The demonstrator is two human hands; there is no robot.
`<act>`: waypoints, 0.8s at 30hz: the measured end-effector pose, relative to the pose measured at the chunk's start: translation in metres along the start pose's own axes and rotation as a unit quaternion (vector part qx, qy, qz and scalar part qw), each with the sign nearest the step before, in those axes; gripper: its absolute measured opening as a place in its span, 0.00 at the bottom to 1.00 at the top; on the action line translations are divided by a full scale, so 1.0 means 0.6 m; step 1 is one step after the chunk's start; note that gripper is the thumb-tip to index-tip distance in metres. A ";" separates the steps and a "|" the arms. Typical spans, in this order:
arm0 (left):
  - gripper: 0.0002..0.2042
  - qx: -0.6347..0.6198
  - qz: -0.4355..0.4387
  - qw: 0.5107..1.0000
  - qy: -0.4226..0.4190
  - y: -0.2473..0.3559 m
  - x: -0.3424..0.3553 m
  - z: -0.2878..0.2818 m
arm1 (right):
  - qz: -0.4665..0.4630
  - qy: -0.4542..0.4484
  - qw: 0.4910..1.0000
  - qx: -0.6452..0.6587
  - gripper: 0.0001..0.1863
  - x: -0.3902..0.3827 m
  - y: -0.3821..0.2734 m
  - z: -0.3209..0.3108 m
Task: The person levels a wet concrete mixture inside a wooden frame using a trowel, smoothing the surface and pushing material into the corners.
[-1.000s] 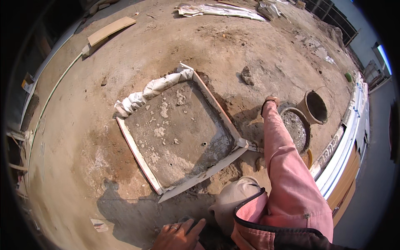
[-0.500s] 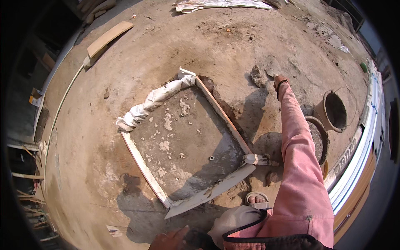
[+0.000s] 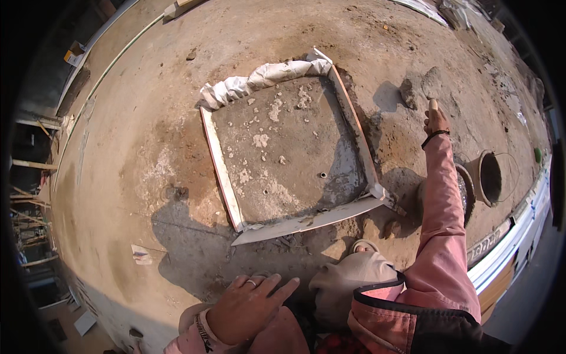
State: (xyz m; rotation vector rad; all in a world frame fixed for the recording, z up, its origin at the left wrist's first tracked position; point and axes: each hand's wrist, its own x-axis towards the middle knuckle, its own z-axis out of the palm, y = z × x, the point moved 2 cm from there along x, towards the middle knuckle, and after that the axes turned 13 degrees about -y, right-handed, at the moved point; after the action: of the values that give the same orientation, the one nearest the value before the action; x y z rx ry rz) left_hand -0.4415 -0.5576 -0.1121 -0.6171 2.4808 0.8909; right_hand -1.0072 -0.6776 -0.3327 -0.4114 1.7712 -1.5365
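Note:
My right hand [image 3: 436,121] reaches out at the far right, its fingers closed round the handle of what looks like a trowel. The grey blade [image 3: 433,81] lies against the dirt and blends with it. A lump of mortar or stone [image 3: 408,93] is just left of the blade. My left hand [image 3: 250,307] is low in the middle, fingers apart with nothing in them. Ahead of it lies a square frame of boards [image 3: 220,168] around rough grey mortar [image 3: 259,153]. White crumpled sheeting [image 3: 259,78] wraps its far side.
Right of my forearm stand a bucket with a wire handle [image 3: 490,177] and a round container [image 3: 466,192], partly hidden by the sleeve. Long white metal profiles [image 3: 513,236] run along the right edge. A thin hose or pipe [image 3: 112,62] crosses the far left ground.
My left hand has risen into fuller view with its fingers spread. The view has shifted, so the frame appears higher and further right. My right arm remains stretched out with the trowel.

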 end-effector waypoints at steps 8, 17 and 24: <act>0.22 0.029 0.015 0.999 0.036 0.002 -0.062 0.051 | 0.041 -0.362 0.927 -0.093 0.26 -0.329 0.011 0.056; 0.22 0.022 0.026 0.993 0.109 0.021 -0.092 0.062 | 0.095 -0.654 0.677 -0.323 0.23 -0.360 0.158 0.285; 0.23 -0.011 0.017 0.994 0.109 0.028 -0.118 0.068 | -0.031 -0.724 0.522 -0.450 0.25 -0.428 0.161 0.421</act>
State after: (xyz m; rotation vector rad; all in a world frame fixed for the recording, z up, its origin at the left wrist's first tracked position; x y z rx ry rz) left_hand -0.3833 -0.5001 -0.0949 -0.7155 2.6847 0.9074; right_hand -0.6348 -0.6628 -0.3433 -1.6359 0.8254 0.2389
